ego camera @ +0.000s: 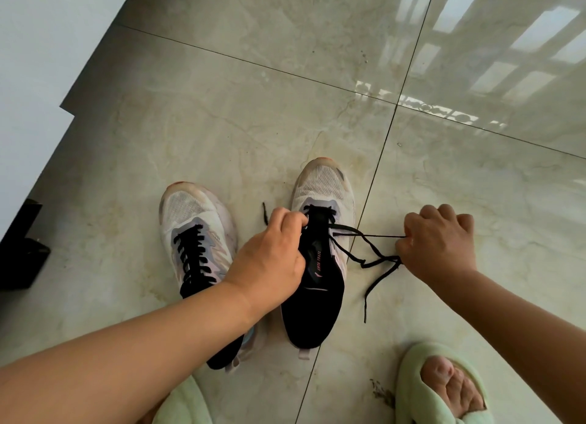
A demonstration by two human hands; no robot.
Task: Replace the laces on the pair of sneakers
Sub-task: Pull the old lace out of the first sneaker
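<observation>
A home, by the look of it: a glossy beige marble-patterned tiled floor mirrors a barred window, a plain white wall meets it at left, and the person wears soft pale green open-toed house slippers indoors

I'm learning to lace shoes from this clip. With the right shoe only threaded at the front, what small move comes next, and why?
Probably draw the black lace taut with the right hand, while the left hand steadies the white mesh sneaker at its front eyelets: the lace hangs slack and looped beside the shoe, and the upper eyelets look unthreaded.
</observation>
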